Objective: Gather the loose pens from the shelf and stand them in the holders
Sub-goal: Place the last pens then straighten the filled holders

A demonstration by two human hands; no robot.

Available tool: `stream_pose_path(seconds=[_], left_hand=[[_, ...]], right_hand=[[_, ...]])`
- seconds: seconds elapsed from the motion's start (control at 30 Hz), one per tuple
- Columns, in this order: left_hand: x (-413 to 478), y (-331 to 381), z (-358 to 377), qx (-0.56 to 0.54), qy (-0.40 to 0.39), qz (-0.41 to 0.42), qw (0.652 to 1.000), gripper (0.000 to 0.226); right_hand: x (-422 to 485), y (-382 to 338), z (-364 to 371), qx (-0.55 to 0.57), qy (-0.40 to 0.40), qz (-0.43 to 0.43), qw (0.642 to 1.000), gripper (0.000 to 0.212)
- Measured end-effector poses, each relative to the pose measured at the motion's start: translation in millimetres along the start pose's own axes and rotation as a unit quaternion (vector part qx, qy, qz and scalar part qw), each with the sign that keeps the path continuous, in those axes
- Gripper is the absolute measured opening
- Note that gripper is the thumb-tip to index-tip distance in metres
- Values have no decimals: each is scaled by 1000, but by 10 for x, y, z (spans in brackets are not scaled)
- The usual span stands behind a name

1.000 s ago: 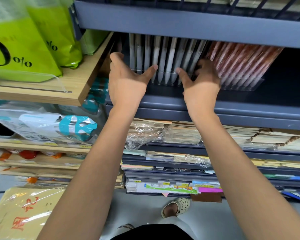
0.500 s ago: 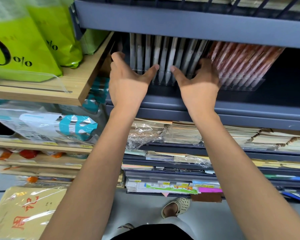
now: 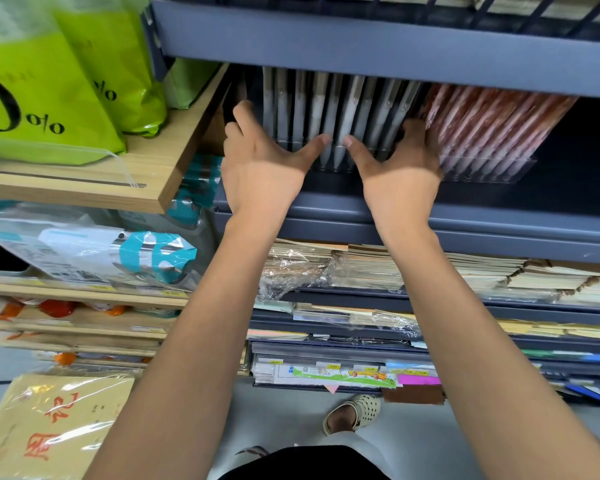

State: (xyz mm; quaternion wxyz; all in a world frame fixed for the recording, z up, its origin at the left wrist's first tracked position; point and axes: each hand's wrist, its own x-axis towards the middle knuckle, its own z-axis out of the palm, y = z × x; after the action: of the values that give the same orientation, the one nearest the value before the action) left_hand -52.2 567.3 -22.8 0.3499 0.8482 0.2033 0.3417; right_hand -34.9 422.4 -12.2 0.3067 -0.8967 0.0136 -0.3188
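Note:
A row of grey-white pens (image 3: 329, 109) stands upright in a clear plastic holder (image 3: 326, 164) on the dark blue shelf (image 3: 499, 206). My left hand (image 3: 262, 168) presses against the holder's left end, fingers pointing up and thumb stretched across the front. At the holder's right end lies my right hand (image 3: 400, 171), its thumb reaching left over the pen tips. Its fingers are tucked out of sight into the gap beside the red pens (image 3: 489, 129). The two thumb tips almost meet at the middle. The red pens fill a second clear holder (image 3: 492, 169) to the right.
A blue shelf board (image 3: 395, 46) hangs low over the pens. Green bags (image 3: 49, 88) sit on a wooden shelf (image 3: 146, 168) to the left. Stacked notebooks (image 3: 465, 268) and paper goods fill the lower shelves. A sandalled foot (image 3: 354, 412) is on the floor below.
Both thumbs have slid toward each other along the front of the holder, closing the gap between them. The arms have barely shifted.

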Motion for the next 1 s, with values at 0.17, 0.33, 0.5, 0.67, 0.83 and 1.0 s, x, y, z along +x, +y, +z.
stream_pose_path(seconds=[0.17,0.33,0.5,0.67,0.83,1.0], left_hand=[[-2,4,-9,-7,-10,-4,1000,104],[-104,-10,-139,-121,60,52,990,72],[-230,83,-149,-89,47,100,990,27],[-266,194,-48,-54,32,85,994,29],[-217,202,-20,-14,25,99,995,25],[-215,213,-10,-16,28,72,997,19]], right_hand=[[-9,-4,2,16,8,-1,1000,75],[-130,-16,-97,91,81,1,993,55],[-180,-58,-50,123,43,-42,991,23],[-134,-118,-40,112,30,-41,992,26],[-79,-143,-36,76,18,-56,995,28],[-65,-140,-3,71,27,-47,996,28]])
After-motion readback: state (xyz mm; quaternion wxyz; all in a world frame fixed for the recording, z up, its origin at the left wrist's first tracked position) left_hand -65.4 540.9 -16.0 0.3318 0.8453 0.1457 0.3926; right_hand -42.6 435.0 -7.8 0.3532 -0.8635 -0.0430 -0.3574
